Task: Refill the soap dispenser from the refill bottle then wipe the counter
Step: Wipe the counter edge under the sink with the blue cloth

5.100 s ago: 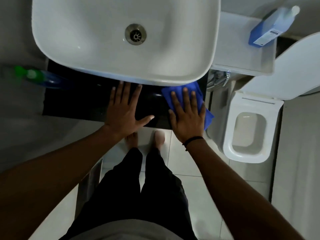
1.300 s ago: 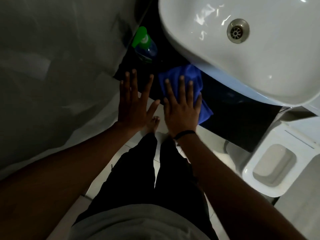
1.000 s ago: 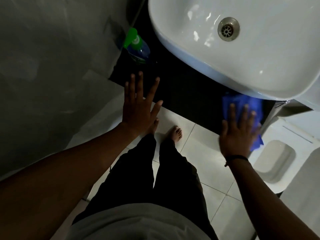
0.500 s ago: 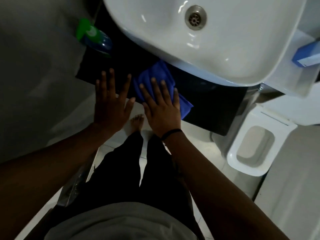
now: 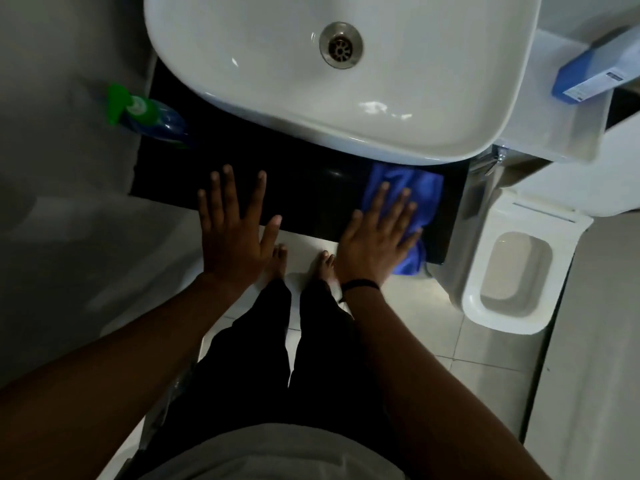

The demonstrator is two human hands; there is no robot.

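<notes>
Legs and feet: the person stood in dark trousers, bare feet on pale floor tiles, just below and between the two hands.
Left hand: the left hand lay flat with fingers straight and spread, fingertips over the front edge of the black counter, holding nothing.
Right hand: the right hand pressed down with straight fingers on the blue cloth, well apart from the left hand, a dark band at its wrist.
Blue cloth: it lay bunched under and beyond the right fingers at the counter's right end, one corner hanging off the front edge.
Toilet: a white toilet with open seat stood right of the right hand.
Soap dispenser: the blue dispenser with green pump stood at the counter's far left corner, beyond the left hand.
Basin: the white basin sat beyond both hands, its metal drain showing.
Refill bottle: a blue bottle with a label lay on the white ledge, far beyond and right of the right hand.
</notes>
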